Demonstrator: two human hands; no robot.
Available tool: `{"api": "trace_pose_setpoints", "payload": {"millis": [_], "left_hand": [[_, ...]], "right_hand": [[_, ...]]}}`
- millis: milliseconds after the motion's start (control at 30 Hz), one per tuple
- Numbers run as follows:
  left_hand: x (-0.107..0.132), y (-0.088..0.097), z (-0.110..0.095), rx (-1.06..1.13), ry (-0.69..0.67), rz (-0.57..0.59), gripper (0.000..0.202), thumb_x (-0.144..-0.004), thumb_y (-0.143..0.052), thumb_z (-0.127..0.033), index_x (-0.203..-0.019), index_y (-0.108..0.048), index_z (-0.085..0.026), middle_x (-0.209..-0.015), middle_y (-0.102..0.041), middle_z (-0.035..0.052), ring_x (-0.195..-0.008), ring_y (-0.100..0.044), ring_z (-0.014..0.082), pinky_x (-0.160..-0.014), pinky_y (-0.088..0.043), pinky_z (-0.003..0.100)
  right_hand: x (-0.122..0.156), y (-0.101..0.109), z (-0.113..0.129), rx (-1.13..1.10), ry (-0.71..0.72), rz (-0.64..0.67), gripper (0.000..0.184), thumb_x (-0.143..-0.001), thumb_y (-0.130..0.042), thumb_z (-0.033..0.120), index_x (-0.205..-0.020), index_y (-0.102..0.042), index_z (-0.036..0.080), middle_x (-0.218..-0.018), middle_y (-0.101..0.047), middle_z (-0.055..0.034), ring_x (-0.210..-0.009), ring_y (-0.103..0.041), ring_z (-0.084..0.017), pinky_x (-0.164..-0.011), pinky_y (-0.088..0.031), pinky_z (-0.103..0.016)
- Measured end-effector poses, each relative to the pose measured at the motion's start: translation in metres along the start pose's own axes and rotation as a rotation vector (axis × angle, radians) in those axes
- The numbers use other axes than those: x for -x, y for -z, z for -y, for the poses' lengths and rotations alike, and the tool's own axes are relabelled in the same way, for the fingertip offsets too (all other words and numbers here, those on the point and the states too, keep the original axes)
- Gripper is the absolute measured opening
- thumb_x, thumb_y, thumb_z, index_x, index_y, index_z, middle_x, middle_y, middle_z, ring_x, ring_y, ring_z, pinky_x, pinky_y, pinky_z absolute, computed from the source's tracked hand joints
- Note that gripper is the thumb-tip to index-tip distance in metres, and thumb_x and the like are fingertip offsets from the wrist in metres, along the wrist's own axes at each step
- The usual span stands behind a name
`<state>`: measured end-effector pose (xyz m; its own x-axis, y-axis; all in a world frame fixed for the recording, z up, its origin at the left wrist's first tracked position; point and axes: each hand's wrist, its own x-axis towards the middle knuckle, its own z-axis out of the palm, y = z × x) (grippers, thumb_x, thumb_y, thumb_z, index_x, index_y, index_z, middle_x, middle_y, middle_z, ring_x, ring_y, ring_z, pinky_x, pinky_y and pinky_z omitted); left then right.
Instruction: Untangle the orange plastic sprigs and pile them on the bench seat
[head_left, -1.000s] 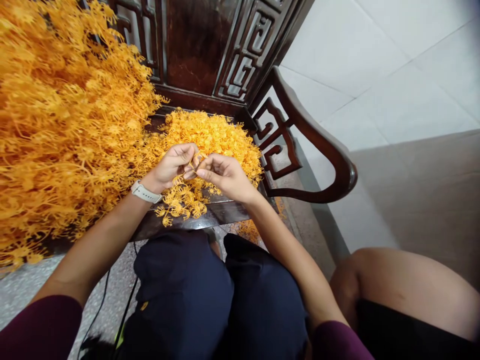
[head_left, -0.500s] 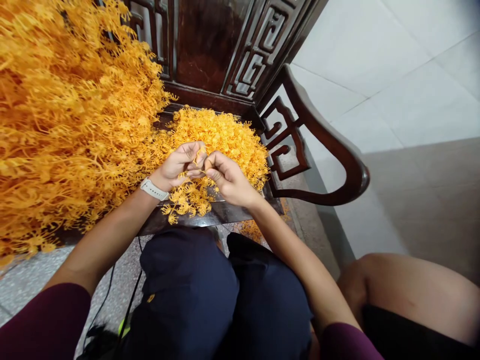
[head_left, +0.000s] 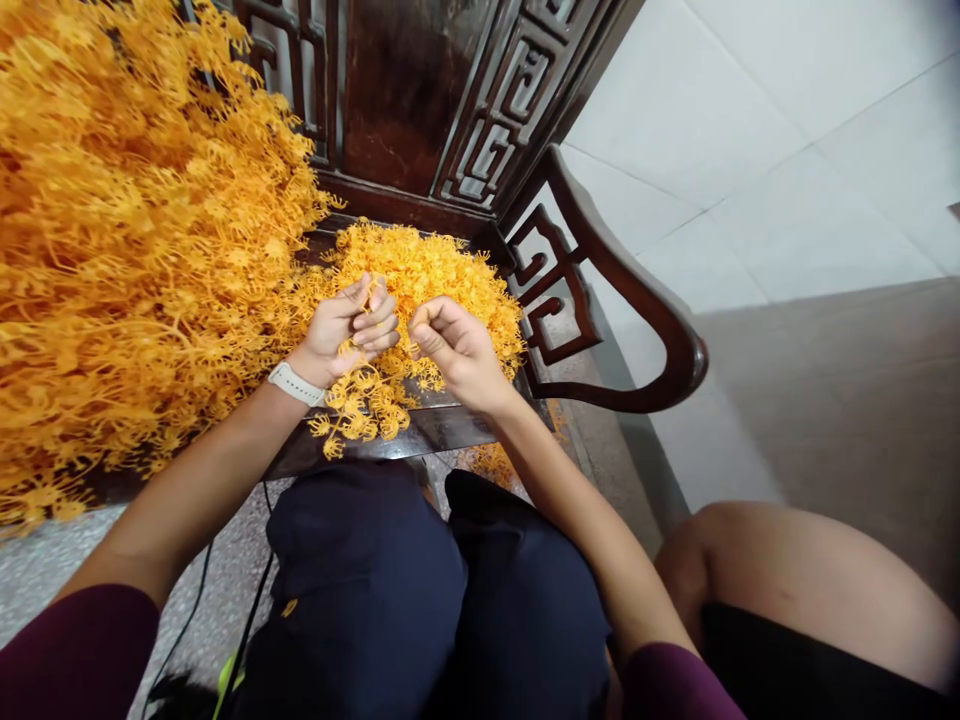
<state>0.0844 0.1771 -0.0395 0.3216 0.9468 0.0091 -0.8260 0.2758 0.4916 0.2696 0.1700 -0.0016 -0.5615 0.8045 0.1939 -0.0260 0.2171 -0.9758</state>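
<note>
My left hand [head_left: 351, 325], with a white watch band [head_left: 297, 384] at its wrist, has its fingers curled round a thin orange-yellow plastic flower piece. Part of that piece shows by the thumb and fingertips. A short gap to the right, my right hand [head_left: 456, 350] is closed in a pinch, and a tiny yellow bit seems to show at its fingertips, too small to name. Below the left hand, a small cluster of plastic flowers [head_left: 364, 405] lies at the bench's front edge. Behind both hands is a mound of loose flower pieces [head_left: 427, 260].
A much larger heap of orange-yellow flowers [head_left: 142, 260] fills the left. The dark wooden bench [head_left: 442, 432] has a carved back and a curved armrest [head_left: 675, 345] at right. Flower bits [head_left: 491, 463] lie on the floor. Another person's bare leg [head_left: 795, 570] is at lower right.
My hands were together over a yellow flower piece and have moved apart, the left one leftward. The view has shifted slightly.
</note>
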Motion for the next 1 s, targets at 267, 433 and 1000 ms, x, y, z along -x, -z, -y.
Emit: {"api": "trace_pose_setpoints", "payload": {"millis": [267, 433, 1000], "left_hand": [[-0.008, 0.003, 0.001, 0.014, -0.039, -0.008, 0.045, -0.112, -0.046, -0.036, -0.079, -0.069, -0.015, -0.061, -0.05, -0.0006, -0.048, -0.05, 0.0075, -0.049, -0.046, 0.02], [-0.011, 0.007, 0.006, -0.09, -0.108, -0.078, 0.026, -0.105, -0.056, -0.025, -0.101, -0.078, -0.013, -0.088, -0.073, 0.008, -0.078, -0.072, 0.0142, -0.075, -0.062, 0.026], [-0.007, 0.009, 0.016, -0.211, -0.189, 0.008, 0.054, -0.066, -0.084, 0.008, -0.11, -0.076, -0.021, -0.115, -0.076, 0.0041, -0.112, -0.072, 0.0167, -0.097, -0.06, 0.024]], "right_hand": [[-0.001, 0.038, -0.014, -0.003, 0.003, -0.395, 0.036, -0.085, -0.082, 0.04, -0.115, -0.066, 0.027, -0.105, -0.065, -0.0036, -0.082, -0.062, -0.015, -0.071, -0.056, -0.03], [0.001, 0.061, -0.02, 0.307, 0.005, -0.531, 0.031, -0.089, -0.07, 0.035, -0.118, -0.068, 0.025, -0.129, -0.067, -0.0091, -0.108, -0.065, -0.022, -0.089, -0.056, -0.039], [-0.003, 0.013, -0.017, 0.1, -0.1, -0.104, 0.038, -0.079, -0.088, 0.049, -0.08, -0.066, 0.017, -0.078, -0.064, 0.0014, -0.067, -0.051, -0.01, -0.064, -0.042, -0.029]]}}
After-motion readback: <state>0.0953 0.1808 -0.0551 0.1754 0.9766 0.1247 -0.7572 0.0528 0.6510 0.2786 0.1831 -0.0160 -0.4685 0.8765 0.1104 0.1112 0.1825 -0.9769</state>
